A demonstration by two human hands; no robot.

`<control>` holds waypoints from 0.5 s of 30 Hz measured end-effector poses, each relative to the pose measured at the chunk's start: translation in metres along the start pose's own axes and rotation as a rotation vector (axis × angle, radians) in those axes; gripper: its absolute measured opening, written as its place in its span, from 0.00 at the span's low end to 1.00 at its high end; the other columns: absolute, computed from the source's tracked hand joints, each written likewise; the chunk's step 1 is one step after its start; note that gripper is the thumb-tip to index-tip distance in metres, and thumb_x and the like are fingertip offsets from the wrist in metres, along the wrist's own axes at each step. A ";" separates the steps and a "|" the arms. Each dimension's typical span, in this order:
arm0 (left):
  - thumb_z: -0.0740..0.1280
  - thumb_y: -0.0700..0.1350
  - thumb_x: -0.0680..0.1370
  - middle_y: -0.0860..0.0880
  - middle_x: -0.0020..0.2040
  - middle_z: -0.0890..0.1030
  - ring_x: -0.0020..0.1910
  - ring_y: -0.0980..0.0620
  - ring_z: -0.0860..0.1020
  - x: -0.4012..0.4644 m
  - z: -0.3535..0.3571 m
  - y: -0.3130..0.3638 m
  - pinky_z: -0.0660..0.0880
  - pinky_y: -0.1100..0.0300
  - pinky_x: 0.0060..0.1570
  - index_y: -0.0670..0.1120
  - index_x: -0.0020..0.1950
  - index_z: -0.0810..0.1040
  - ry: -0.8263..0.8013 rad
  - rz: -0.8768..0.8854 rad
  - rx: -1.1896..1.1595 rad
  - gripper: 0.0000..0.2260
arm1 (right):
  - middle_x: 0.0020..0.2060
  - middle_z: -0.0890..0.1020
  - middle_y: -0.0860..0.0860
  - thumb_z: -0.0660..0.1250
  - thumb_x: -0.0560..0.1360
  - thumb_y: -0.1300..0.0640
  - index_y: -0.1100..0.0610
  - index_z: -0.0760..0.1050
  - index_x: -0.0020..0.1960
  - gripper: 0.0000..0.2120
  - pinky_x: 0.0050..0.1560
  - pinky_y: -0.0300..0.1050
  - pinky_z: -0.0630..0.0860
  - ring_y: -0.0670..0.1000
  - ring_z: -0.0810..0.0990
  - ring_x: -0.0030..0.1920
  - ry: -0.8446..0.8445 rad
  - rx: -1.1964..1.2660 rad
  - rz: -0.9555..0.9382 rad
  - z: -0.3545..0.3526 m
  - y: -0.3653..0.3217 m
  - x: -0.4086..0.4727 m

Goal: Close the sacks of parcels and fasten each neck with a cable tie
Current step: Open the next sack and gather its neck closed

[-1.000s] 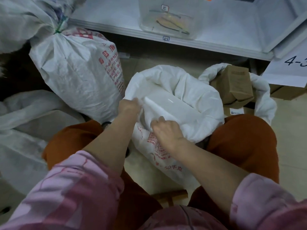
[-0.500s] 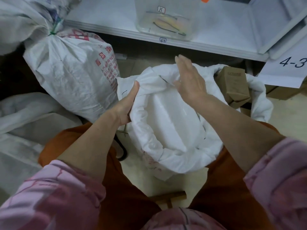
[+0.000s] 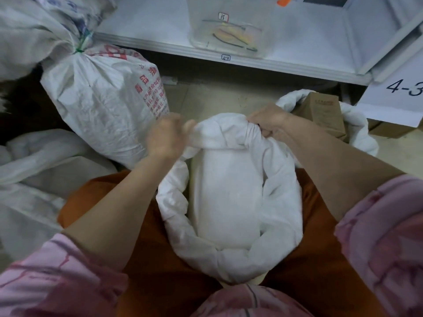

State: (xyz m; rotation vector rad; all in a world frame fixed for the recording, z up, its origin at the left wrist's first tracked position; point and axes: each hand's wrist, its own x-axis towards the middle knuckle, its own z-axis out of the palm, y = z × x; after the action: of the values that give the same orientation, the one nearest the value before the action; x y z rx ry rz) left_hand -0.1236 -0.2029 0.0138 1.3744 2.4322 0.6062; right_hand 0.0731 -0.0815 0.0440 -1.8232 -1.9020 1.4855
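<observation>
Cramped storeroom floor, white shelf across 12 o'clock with a clear tub of what look like cable ties on it. Sack dead centre between the knees, rim rolled down into a fat cuff, mouth facing up toward the camera, long axis running roughly 6 to 12. Left hand at about 10 o'clock of the mouth, blurry, seems to be pinching the far rim. Right hand at about 1 o'clock, fingers curled tight round a bunch of the cuff. Looks like the gathering step, neck not formed yet. Next up, probably: unroll the cuff, bunch it to one neck, then reach to 12 for a tie. Tied sack at 10 o'clock already done, green tie on its neck. Another open sack with boxes at 2 o'clock.
</observation>
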 end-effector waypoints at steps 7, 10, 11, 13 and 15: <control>0.60 0.60 0.78 0.49 0.36 0.72 0.38 0.44 0.74 -0.008 0.019 0.034 0.70 0.53 0.41 0.49 0.37 0.67 -0.178 0.222 -0.072 0.17 | 0.24 0.63 0.48 0.60 0.79 0.65 0.57 0.65 0.33 0.16 0.21 0.34 0.51 0.42 0.57 0.20 -0.250 0.332 0.074 -0.031 0.000 -0.014; 0.60 0.56 0.80 0.49 0.33 0.71 0.31 0.51 0.69 0.000 0.008 0.047 0.66 0.57 0.36 0.46 0.35 0.70 -0.371 0.134 -0.264 0.18 | 0.27 0.64 0.49 0.62 0.78 0.64 0.56 0.66 0.34 0.14 0.24 0.34 0.55 0.43 0.60 0.23 -0.183 0.333 0.116 -0.035 0.008 -0.015; 0.60 0.56 0.80 0.48 0.36 0.74 0.32 0.52 0.72 0.005 0.003 0.049 0.67 0.59 0.34 0.45 0.40 0.76 -0.409 0.059 -0.293 0.17 | 0.28 0.66 0.50 0.64 0.77 0.64 0.56 0.67 0.34 0.14 0.25 0.35 0.58 0.44 0.62 0.24 -0.102 0.225 0.093 -0.034 0.005 -0.015; 0.61 0.56 0.79 0.46 0.44 0.78 0.38 0.50 0.76 0.013 -0.005 0.052 0.67 0.61 0.30 0.43 0.58 0.79 -0.448 -0.128 -0.328 0.19 | 0.29 0.70 0.52 0.66 0.74 0.61 0.56 0.68 0.32 0.13 0.29 0.40 0.66 0.48 0.67 0.28 0.121 -0.124 -0.038 -0.028 -0.004 -0.019; 0.64 0.55 0.79 0.45 0.42 0.77 0.36 0.50 0.75 0.018 -0.015 0.050 0.67 0.63 0.28 0.41 0.63 0.75 -0.479 -0.283 -0.397 0.20 | 0.30 0.71 0.51 0.66 0.73 0.56 0.55 0.67 0.31 0.14 0.35 0.44 0.68 0.53 0.71 0.34 0.283 -0.348 -0.219 -0.020 -0.010 -0.029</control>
State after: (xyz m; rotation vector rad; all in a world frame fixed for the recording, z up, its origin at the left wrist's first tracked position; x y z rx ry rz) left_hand -0.1020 -0.1677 0.0508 0.8733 1.9406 0.5695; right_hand 0.0874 -0.0925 0.0760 -1.7616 -2.2237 0.8207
